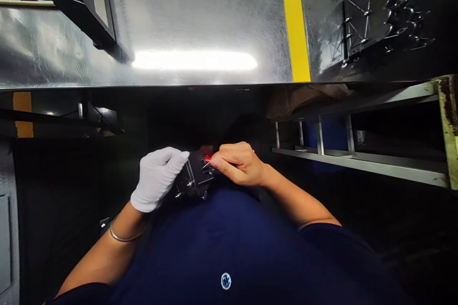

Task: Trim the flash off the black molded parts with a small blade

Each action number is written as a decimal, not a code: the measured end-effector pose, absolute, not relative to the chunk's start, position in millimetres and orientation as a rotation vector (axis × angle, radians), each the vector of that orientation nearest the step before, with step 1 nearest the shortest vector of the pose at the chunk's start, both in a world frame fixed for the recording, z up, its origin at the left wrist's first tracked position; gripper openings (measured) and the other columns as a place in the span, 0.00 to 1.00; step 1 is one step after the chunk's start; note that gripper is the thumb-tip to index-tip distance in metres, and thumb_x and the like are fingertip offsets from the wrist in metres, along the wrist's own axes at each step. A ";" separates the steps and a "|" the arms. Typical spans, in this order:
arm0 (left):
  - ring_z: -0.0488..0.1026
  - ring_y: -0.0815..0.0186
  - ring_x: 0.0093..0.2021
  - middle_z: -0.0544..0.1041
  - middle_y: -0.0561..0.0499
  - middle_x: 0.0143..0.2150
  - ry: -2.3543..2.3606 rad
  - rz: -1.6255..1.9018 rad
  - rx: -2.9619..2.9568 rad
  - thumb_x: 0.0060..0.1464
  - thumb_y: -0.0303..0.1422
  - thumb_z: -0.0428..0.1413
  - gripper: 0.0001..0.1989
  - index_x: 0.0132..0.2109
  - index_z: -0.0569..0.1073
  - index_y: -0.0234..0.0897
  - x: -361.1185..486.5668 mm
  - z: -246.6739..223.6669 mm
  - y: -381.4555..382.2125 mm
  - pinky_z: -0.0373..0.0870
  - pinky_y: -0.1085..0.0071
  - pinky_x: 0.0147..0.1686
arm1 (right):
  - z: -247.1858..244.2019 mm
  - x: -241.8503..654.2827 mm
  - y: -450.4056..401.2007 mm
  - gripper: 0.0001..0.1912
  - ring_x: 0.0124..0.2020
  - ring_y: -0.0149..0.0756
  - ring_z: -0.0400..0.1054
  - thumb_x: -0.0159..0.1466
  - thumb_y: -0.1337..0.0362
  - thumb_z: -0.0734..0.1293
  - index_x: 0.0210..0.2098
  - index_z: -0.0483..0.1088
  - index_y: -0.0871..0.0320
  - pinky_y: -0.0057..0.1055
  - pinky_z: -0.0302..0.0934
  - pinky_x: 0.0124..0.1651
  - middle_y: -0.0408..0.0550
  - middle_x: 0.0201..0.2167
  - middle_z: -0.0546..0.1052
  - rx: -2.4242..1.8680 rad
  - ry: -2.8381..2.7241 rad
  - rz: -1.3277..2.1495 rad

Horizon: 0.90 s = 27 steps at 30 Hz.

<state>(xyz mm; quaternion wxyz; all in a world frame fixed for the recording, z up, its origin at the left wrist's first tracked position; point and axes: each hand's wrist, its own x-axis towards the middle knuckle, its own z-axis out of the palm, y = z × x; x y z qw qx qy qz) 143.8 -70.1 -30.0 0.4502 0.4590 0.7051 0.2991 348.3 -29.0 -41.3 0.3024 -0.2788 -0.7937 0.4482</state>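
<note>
My left hand (157,176), in a white glove, is closed on the left edge of a black molded part (196,178) held close to my body. Its thumb and index finger pinch the part near its upper left corner. Bare and closed, my right hand (238,164) grips a small red tool (208,158) with a thin metal tip or blade. That tip lies over the upper right edge of the black part. My right fingers hide most of the tool, and the dark background blurs the part's outline.
A metal table (200,19) with a yellow stripe (296,24) spans the top. Black molded parts (368,14) lie at its right; a dark machine frame (82,5) stands at its left. A pale metal rack (358,164) is at right, beside brown wrapping (307,97).
</note>
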 end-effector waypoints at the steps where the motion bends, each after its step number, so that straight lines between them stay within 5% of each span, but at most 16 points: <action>1: 0.65 0.68 0.21 0.70 0.53 0.18 1.744 0.742 1.119 0.46 0.44 0.57 0.16 0.19 0.71 0.38 144.4 -29.7 -70.6 0.63 0.73 0.22 | -40.7 349.6 -28.0 0.20 0.23 0.26 0.64 0.70 0.60 0.58 0.26 0.71 0.60 0.23 0.61 0.29 0.45 0.21 0.72 -0.734 -2.110 1.240; 9: 0.64 0.69 0.19 0.70 0.53 0.17 1.597 0.795 1.169 0.45 0.44 0.60 0.17 0.18 0.71 0.38 144.8 -27.5 -74.8 0.63 0.72 0.21 | -38.1 360.8 -16.2 0.29 0.19 0.24 0.61 0.69 0.47 0.55 0.26 0.70 0.63 0.23 0.57 0.26 0.45 0.19 0.70 -0.397 -2.023 1.918; 14: 0.65 0.69 0.20 0.71 0.54 0.18 1.639 0.810 1.178 0.45 0.43 0.59 0.16 0.19 0.72 0.38 143.2 -27.1 -69.8 0.63 0.73 0.21 | -36.2 352.4 -19.0 0.26 0.19 0.24 0.57 0.61 0.43 0.65 0.25 0.69 0.61 0.24 0.51 0.25 0.41 0.18 0.66 -0.561 -2.213 1.293; 21: 0.62 0.69 0.21 0.67 0.54 0.17 1.747 0.773 1.123 0.46 0.44 0.58 0.16 0.19 0.70 0.38 148.3 -26.7 -66.5 0.61 0.73 0.21 | -37.8 349.0 -21.5 0.30 0.19 0.24 0.50 0.65 0.45 0.63 0.15 0.56 0.58 0.28 0.43 0.24 0.38 0.15 0.56 -0.660 -2.340 0.929; 27: 0.54 0.71 0.20 0.57 0.57 0.18 1.801 0.810 1.035 0.49 0.43 0.56 0.20 0.18 0.61 0.40 152.8 -26.1 -62.4 0.56 0.73 0.19 | -40.4 347.1 -19.0 0.29 0.22 0.27 0.54 0.64 0.41 0.60 0.22 0.66 0.59 0.27 0.46 0.26 0.42 0.19 0.63 -0.829 -2.377 0.707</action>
